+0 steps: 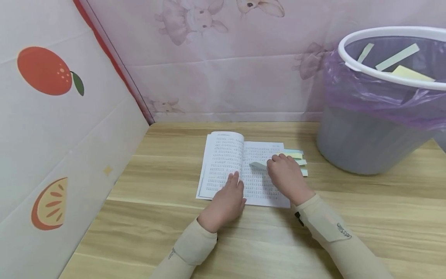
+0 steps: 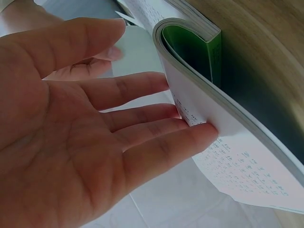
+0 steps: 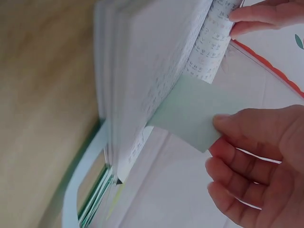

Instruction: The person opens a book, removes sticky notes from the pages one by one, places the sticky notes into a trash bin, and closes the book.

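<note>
An open printed book lies on the wooden table, its left-hand pages bowing up near the spine. My left hand presses on the left page by the spine with straight fingers; in the left wrist view the fingertips touch the curved page. Over the right page, my right hand pinches a pale green sticky note between thumb and index finger. One end of this note meets the page in the right wrist view. Several coloured page tabs stick out past the book's right edge.
A grey bin with a purple liner and white rim stands at the back right, with paper strips inside. Behind the table hangs a pink rabbit-print covering; a white fruit-print one borders the left.
</note>
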Available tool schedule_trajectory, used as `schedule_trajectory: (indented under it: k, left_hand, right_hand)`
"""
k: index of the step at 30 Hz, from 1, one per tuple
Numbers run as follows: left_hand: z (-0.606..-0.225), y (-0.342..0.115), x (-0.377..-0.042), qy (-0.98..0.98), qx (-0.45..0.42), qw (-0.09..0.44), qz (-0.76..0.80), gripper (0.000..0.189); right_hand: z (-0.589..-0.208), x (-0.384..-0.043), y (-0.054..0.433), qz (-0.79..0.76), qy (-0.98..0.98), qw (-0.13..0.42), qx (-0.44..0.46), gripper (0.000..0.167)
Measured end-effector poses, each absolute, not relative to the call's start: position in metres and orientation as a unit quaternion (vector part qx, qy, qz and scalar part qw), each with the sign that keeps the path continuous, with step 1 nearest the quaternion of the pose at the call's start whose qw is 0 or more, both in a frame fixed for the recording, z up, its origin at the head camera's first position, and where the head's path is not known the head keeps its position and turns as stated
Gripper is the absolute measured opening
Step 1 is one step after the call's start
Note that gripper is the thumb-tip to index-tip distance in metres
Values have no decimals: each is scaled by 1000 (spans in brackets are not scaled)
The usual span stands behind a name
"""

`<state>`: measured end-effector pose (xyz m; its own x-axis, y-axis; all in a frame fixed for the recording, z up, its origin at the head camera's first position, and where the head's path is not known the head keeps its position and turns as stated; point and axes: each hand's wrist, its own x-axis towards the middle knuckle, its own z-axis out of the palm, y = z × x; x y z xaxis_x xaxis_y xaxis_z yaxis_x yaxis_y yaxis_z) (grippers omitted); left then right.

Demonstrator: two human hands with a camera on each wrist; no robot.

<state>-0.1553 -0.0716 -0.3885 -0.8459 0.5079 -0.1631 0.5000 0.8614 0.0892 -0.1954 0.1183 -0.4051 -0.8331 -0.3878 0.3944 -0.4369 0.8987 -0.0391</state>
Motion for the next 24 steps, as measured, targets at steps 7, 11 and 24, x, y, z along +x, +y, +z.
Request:
schedule_trajectory:
  k: [7, 11, 24]
  left_hand:
    - [-389, -71, -155, 961, 255, 99, 25, 48]
    - [-390, -71, -155, 962, 253, 100, 27, 47]
    - [-394, -72, -155, 962, 255, 89, 36, 48]
  right_hand:
    - [-399, -198, 125, 81, -962, 182, 186, 10]
    - [-397, -199, 130, 85, -962, 188, 179, 9]
    - [-388, -204, 147, 150, -950, 225, 159, 5]
